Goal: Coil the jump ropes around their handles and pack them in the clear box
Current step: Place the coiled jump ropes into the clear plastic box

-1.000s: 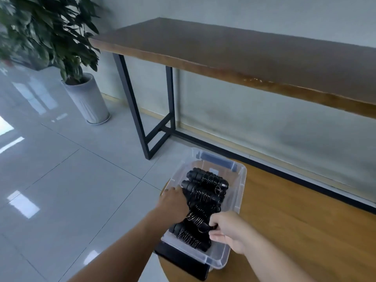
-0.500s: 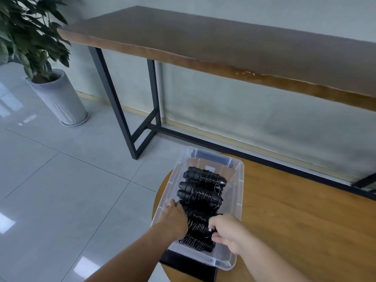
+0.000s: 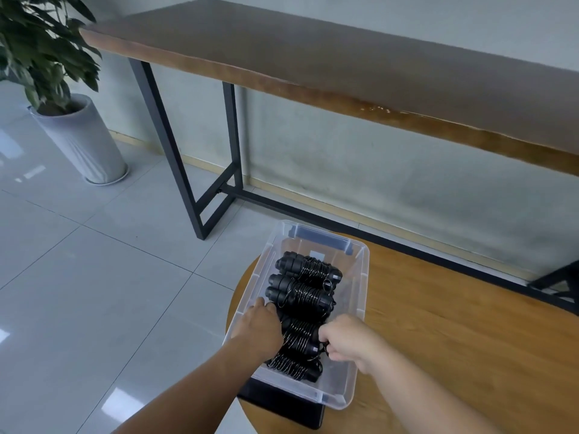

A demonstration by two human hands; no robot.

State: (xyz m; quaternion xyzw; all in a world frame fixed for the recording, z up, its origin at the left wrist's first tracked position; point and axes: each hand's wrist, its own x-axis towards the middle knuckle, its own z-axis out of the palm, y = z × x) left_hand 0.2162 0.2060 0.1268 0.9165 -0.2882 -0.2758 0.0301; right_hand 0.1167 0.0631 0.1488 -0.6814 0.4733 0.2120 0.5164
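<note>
Filling the clear box (image 3: 360,270), black jump ropes (image 3: 302,289) lie coiled in a row; left hand (image 3: 258,332) and right hand (image 3: 343,341) each curl around a near bundle.

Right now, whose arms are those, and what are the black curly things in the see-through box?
Those arms belong to one person wearing a camera on their head, so you see what they see, looking down. The black things are jump ropes coiled around their handles, packed in a row inside a clear plastic box on a round wooden table. The left hand and right hand both reach into the box and hold the ends of one black coiled bundle in the row. Behind stand a long dark wooden bench and a potted plant.
</note>
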